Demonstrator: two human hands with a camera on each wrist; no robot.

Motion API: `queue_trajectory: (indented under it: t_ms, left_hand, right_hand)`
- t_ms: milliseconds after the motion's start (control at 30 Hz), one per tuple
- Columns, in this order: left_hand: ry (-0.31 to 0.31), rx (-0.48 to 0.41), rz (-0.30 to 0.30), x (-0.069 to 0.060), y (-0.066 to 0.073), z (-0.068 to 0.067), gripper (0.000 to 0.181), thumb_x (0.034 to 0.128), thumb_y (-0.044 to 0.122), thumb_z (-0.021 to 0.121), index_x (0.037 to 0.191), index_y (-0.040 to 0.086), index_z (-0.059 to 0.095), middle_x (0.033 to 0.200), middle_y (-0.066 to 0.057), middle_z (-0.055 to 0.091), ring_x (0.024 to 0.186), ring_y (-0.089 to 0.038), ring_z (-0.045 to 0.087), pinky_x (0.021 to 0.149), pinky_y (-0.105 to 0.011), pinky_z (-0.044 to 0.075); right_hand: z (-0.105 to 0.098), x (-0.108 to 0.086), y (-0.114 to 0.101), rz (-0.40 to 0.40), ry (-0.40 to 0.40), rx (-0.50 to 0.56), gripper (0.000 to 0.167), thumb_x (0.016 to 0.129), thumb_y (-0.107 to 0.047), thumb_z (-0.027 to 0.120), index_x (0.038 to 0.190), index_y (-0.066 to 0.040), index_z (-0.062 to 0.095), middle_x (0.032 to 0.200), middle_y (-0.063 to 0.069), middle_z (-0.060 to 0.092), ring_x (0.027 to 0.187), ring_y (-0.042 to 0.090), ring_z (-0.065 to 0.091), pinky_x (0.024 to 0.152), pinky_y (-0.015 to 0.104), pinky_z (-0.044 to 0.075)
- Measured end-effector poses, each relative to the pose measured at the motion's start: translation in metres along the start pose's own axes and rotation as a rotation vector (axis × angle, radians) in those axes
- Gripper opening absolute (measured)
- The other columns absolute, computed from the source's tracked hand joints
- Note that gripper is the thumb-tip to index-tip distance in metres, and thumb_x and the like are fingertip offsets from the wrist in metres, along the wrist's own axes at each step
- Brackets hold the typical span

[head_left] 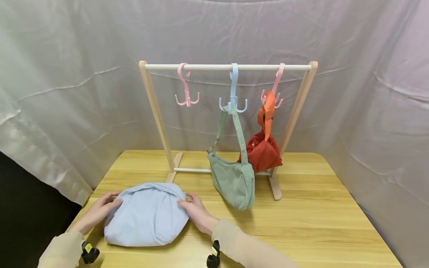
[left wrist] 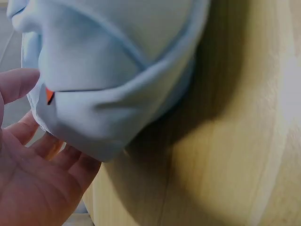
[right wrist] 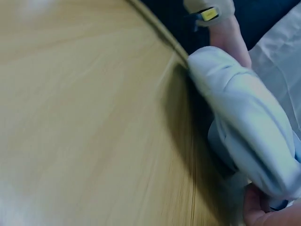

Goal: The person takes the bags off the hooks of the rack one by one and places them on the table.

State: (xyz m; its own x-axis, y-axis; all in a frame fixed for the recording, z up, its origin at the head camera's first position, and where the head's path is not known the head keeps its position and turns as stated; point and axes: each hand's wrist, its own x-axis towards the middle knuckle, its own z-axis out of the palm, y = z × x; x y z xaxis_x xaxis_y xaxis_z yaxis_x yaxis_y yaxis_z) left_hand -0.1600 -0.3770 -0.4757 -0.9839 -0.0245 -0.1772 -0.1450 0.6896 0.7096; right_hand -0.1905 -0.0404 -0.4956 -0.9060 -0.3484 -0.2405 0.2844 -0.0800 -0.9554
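Before me, a yellowish wood-grain table (head_left: 315,216) is backed and flanked by creased silvery curtains (head_left: 83,48); a black area (head_left: 26,201) lies left.

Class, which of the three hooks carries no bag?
The left pink hook, bare; the middle blue hook holds a green bag, and the right pink hook holds a red bag.
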Motion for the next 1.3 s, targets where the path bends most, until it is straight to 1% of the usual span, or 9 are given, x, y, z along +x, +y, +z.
queue_trajectory:
  t_ms: [100, 167, 267, 467, 533, 633, 833, 1000, 1300]
  left_hand:
    - [0.001, 0.032, 0.019, -0.001, -0.001, 0.000, 0.062, 0.1054, 0.041, 0.050, 0.147, -0.004, 0.041, 0.140, -0.032, 0.051, 0.127, -0.044, 0.052, 0.094, -0.041, 0.048]
    - [-0.003, 0.057, 0.018, -0.001, -0.002, 0.000, 0.061, 0.1051, 0.039, 0.051, 0.146, -0.005, 0.041, 0.139, -0.033, 0.052, 0.126, -0.044, 0.052, 0.094, -0.044, 0.048]
    - [-0.014, 0.083, 0.005, 0.000, -0.002, 0.000, 0.062, 0.1044, 0.038, 0.052, 0.145, -0.008, 0.041, 0.135, -0.033, 0.054, 0.120, -0.041, 0.056, 0.090, -0.040, 0.049]
    - [-0.011, 0.123, -0.005, 0.001, -0.003, -0.003, 0.056, 0.1051, 0.032, 0.051, 0.140, -0.011, 0.044, 0.121, -0.029, 0.063, 0.108, -0.032, 0.063, 0.082, -0.032, 0.049]
    - [-0.014, 0.136, 0.003, 0.001, -0.003, -0.004, 0.053, 0.1055, 0.029, 0.050, 0.138, -0.012, 0.046, 0.117, -0.027, 0.065, 0.104, -0.029, 0.064, 0.081, -0.031, 0.049]
    - [-0.020, 0.149, 0.007, 0.001, -0.004, -0.004, 0.049, 0.1058, 0.026, 0.049, 0.135, -0.013, 0.048, 0.113, -0.026, 0.067, 0.099, -0.025, 0.064, 0.079, -0.031, 0.049]
    - [-0.008, 0.165, 0.035, 0.001, -0.001, -0.007, 0.043, 0.1059, 0.022, 0.048, 0.133, -0.012, 0.051, 0.116, -0.029, 0.065, 0.100, -0.029, 0.066, 0.079, -0.032, 0.050]
    - [0.019, 0.193, 0.073, 0.003, -0.002, -0.008, 0.039, 0.1050, 0.018, 0.049, 0.129, -0.012, 0.054, 0.115, -0.030, 0.066, 0.099, -0.030, 0.066, 0.078, -0.032, 0.051]
    - [0.004, 0.233, 0.052, 0.007, -0.007, -0.010, 0.042, 0.1056, 0.019, 0.048, 0.130, -0.015, 0.053, 0.121, -0.036, 0.061, 0.106, -0.042, 0.064, 0.085, -0.044, 0.053]
  right_hand:
    - [-0.002, 0.000, 0.002, -0.011, 0.025, -0.106, 0.074, 0.090, -0.021, 0.068, 0.151, 0.004, 0.033, 0.130, 0.021, 0.058, 0.113, 0.028, 0.063, 0.099, 0.044, 0.054]
    - [-0.003, -0.001, 0.003, -0.023, 0.036, -0.159, 0.072, 0.090, -0.022, 0.068, 0.149, 0.003, 0.036, 0.126, 0.020, 0.060, 0.111, 0.028, 0.064, 0.095, 0.044, 0.055]
    - [-0.006, -0.002, 0.004, -0.046, 0.036, -0.218, 0.069, 0.090, -0.023, 0.068, 0.147, 0.002, 0.039, 0.120, 0.018, 0.063, 0.106, 0.026, 0.064, 0.093, 0.043, 0.055]
    - [-0.008, -0.006, 0.005, -0.102, 0.028, -0.333, 0.059, 0.091, -0.024, 0.065, 0.141, 0.000, 0.046, 0.097, 0.010, 0.065, 0.085, 0.016, 0.057, 0.081, 0.031, 0.046]
    - [-0.009, -0.006, 0.005, -0.109, 0.022, -0.341, 0.058, 0.091, -0.024, 0.065, 0.141, -0.001, 0.046, 0.095, 0.010, 0.065, 0.084, 0.015, 0.056, 0.080, 0.030, 0.045]
    - [-0.009, -0.007, 0.005, -0.103, 0.007, -0.321, 0.058, 0.091, -0.023, 0.063, 0.142, -0.001, 0.045, 0.103, 0.013, 0.068, 0.091, 0.018, 0.061, 0.083, 0.033, 0.049]
    - [-0.010, -0.005, 0.003, -0.087, -0.035, -0.223, 0.057, 0.090, -0.016, 0.058, 0.143, 0.002, 0.044, 0.120, 0.021, 0.066, 0.107, 0.026, 0.066, 0.092, 0.044, 0.055]
    - [-0.009, -0.002, 0.002, -0.079, -0.035, -0.202, 0.053, 0.087, -0.013, 0.061, 0.137, 0.001, 0.047, 0.114, 0.018, 0.067, 0.099, 0.021, 0.065, 0.089, 0.042, 0.055]
    - [-0.007, -0.004, 0.006, -0.089, -0.076, -0.297, 0.052, 0.090, -0.014, 0.068, 0.136, -0.002, 0.048, 0.106, 0.015, 0.071, 0.095, 0.018, 0.067, 0.090, 0.035, 0.052]
